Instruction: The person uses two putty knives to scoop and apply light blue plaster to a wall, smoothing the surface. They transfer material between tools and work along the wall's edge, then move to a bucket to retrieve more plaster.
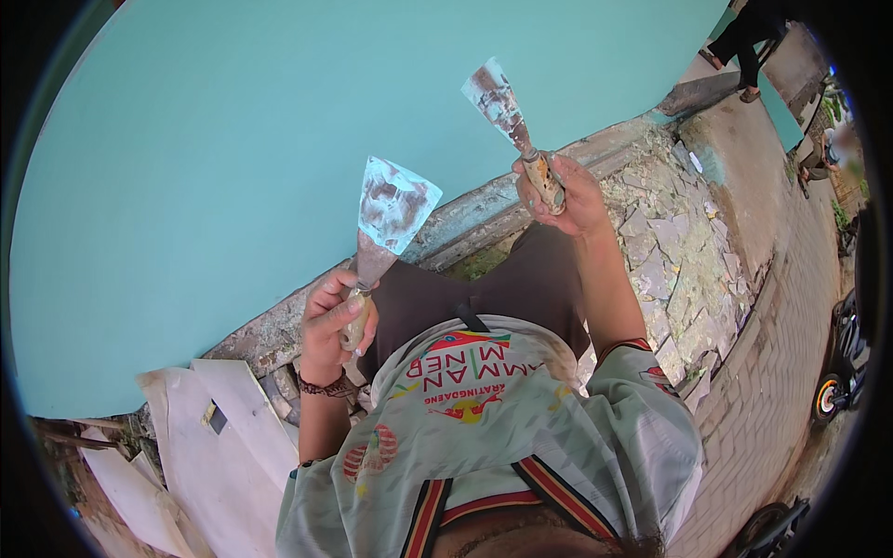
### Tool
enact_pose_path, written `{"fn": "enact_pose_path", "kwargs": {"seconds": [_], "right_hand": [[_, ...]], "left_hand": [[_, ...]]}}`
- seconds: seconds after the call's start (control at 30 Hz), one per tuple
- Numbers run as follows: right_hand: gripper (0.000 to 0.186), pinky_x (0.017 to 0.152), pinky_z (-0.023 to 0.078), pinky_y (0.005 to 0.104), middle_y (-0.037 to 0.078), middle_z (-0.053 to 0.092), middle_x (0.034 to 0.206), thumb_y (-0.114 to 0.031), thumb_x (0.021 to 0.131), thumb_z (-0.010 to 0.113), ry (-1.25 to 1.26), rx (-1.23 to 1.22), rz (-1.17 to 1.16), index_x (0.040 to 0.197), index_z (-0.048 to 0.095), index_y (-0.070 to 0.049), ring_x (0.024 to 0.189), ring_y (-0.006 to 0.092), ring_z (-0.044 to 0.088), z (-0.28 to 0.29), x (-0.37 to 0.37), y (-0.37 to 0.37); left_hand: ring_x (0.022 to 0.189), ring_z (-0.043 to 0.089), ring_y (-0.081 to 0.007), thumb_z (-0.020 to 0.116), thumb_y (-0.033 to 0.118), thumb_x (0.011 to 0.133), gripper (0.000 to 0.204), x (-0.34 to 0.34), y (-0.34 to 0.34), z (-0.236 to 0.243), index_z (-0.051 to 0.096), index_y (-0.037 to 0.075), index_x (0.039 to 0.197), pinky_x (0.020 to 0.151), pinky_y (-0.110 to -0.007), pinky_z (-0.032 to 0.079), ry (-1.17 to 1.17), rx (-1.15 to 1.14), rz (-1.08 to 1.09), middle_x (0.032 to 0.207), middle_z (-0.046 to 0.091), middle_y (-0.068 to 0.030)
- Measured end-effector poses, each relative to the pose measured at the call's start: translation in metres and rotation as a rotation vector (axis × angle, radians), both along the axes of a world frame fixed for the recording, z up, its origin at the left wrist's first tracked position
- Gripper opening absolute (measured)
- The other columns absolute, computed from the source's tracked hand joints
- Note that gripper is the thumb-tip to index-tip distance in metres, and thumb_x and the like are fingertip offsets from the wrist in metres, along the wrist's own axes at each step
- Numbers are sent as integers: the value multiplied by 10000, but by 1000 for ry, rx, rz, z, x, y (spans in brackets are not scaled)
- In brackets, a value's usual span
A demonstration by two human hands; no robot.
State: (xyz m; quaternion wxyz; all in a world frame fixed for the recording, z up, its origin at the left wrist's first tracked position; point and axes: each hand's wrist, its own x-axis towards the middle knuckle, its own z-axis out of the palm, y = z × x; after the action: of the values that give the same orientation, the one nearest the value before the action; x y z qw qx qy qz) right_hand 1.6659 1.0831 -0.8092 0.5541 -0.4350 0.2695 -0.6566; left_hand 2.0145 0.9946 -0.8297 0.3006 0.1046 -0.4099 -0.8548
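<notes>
My left hand (331, 321) is closed round the pale handle of a wide putty knife (395, 206), its blade tilted up and smeared with light turquoise paint or filler. Higher and to the right, my right hand (569, 197) grips a narrower putty knife (503, 107) by its worn, stained wooden handle. That blade is also coated in patchy turquoise and points up and left. Both blades appear in front of a smooth turquoise wall (233, 186); whether either touches it I cannot tell.
A rough concrete ledge (474, 223) runs along the wall's foot. Broken stone paving (684, 251) lies to the right, then a brick path (763, 391). Pale boards (223, 437) lean at lower left. A motorbike (842, 363) stands far right; other people (744, 51) are at upper right.
</notes>
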Motion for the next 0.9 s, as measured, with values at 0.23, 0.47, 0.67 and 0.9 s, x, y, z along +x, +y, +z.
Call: {"fn": "enact_pose_path", "kwargs": {"seconds": [0.23, 0.47, 0.67, 0.9], "right_hand": [[494, 398, 321, 219, 91, 540, 662, -362, 987, 389, -123, 68, 64, 1156, 513, 85, 476, 106, 430, 0, 16, 3], [484, 412, 338, 224, 83, 553, 686, -366, 982, 408, -49, 44, -10, 1162, 517, 70, 485, 106, 445, -7, 28, -3], [429, 415, 342, 212, 34, 569, 703, -378, 957, 481, 152, 213, -295, 1105, 588, 11, 471, 80, 445, 6, 20, 4], [274, 429, 330, 188, 0, 576, 656, -275, 891, 628, 661, 316, -541, 1004, 660, -27, 490, 28, 445, 24, 28, 53]], "left_hand": [[377, 448, -151, 542, 100, 869, 226, -16, 5, 2, 517, -17, 1062, 346, -239, 334, -53, -17, -5, 670, 575, -158], [375, 438, -140, 529, 112, 889, 213, -20, 10, 2, 506, -8, 1063, 365, -232, 324, -102, -26, -13, 597, 549, -141], [370, 447, -152, 521, 90, 871, 212, -17, 9, 1, 500, 9, 1066, 357, -232, 336, -157, -149, 148, 620, 560, -164], [448, 471, -93, 574, 79, 880, 199, -24, 13, 4, 504, 13, 1054, 409, -210, 342, -329, -417, 414, 648, 579, -86]]}}
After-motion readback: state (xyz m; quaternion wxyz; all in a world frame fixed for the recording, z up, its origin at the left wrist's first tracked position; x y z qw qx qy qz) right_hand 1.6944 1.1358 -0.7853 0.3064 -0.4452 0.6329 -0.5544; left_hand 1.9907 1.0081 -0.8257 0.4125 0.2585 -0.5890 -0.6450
